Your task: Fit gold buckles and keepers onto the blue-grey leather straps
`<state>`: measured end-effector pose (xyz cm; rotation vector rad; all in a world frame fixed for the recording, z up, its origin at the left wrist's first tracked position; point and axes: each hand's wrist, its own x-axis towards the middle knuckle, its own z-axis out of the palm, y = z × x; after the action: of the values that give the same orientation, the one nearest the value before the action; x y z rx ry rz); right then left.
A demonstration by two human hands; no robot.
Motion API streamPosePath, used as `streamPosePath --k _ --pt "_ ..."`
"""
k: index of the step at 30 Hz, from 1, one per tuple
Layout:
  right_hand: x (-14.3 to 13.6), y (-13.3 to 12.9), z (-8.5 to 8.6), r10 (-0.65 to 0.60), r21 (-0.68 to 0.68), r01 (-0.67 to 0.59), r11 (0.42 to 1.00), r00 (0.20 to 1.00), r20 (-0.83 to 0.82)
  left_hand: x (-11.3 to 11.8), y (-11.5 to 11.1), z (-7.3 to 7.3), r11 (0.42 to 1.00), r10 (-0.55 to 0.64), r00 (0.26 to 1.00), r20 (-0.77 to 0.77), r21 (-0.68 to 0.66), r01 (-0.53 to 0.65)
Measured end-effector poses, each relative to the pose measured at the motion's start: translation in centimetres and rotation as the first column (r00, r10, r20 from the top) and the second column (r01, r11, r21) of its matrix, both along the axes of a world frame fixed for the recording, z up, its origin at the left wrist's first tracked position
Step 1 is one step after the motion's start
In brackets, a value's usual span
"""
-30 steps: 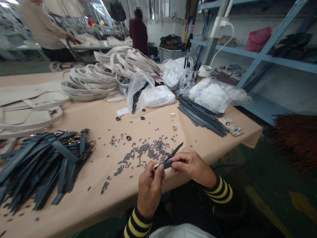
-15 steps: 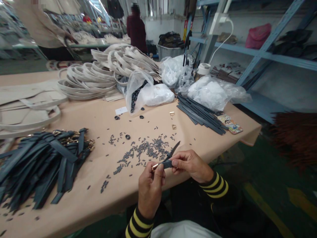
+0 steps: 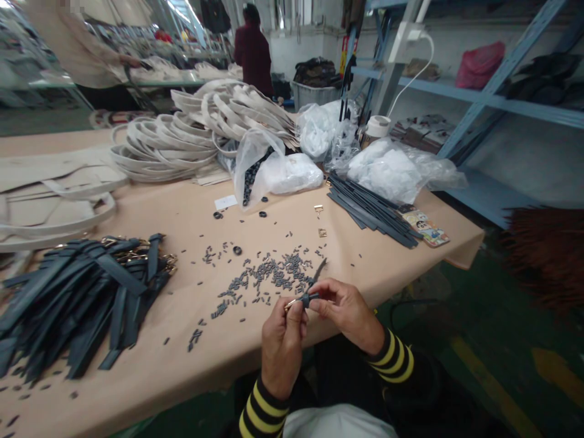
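Observation:
Both my hands meet over the table's near edge on one dark blue-grey strap [image 3: 316, 275] that has a gold buckle at its near end. My left hand [image 3: 283, 340] pinches the buckle end from below. My right hand [image 3: 340, 306] grips the strap just beside it, and the strap's free tip points up and away toward the table. Right behind my hands lies a scatter of several small dark offcuts [image 3: 264, 277] on the tan table [image 3: 173, 340].
A heap of dark straps with gold buckles [image 3: 77, 298] lies at the left. Flat dark strips [image 3: 371, 210], plastic bags [image 3: 396, 167], cream handles [image 3: 191, 131] and gold clasps [image 3: 319, 222] sit farther back. Blue shelving [image 3: 483, 103] stands right. Two people work at far tables.
My hands have drawn closer together on the strap and shifted slightly right. The strap's free tip now shows shorter and steeper than before.

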<state>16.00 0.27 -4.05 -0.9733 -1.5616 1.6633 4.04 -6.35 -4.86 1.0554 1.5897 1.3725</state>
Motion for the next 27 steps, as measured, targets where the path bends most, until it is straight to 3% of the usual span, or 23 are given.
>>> streamPosePath --k 6,14,19,22,25,27 --pt "0.8 0.3 1.9 0.184 0.079 -0.202 0.976 0.964 0.19 -0.5 -0.6 0.0 0.995 -0.101 0.968 -0.231 -0.013 0.101" --pt "0.2 -0.1 1.7 0.151 0.108 -0.18 0.978 0.96 0.235 -1.5 -0.7 0.5 0.958 -0.272 0.896 -0.352 -0.015 0.285" --pt "0.8 0.1 1.7 0.238 0.074 -0.257 0.963 0.95 0.203 -1.8 -0.7 0.4 0.944 -0.331 0.926 -0.179 -0.057 0.326" --pt "1.6 0.8 2.2 0.136 0.265 -0.218 0.939 0.945 0.296 -1.8 -0.7 0.3 0.954 -0.289 0.957 -0.007 -0.091 0.287" --pt "2.4 1.7 2.9 -0.04 0.541 -0.199 0.817 0.917 0.397 -2.1 -0.6 0.4 0.954 -0.276 0.96 0.05 -0.106 0.28" --pt "3.0 2.2 3.1 0.054 0.509 -0.378 0.773 0.839 0.542 -2.4 -0.6 0.4 0.952 -0.274 0.96 0.06 -0.121 0.28"
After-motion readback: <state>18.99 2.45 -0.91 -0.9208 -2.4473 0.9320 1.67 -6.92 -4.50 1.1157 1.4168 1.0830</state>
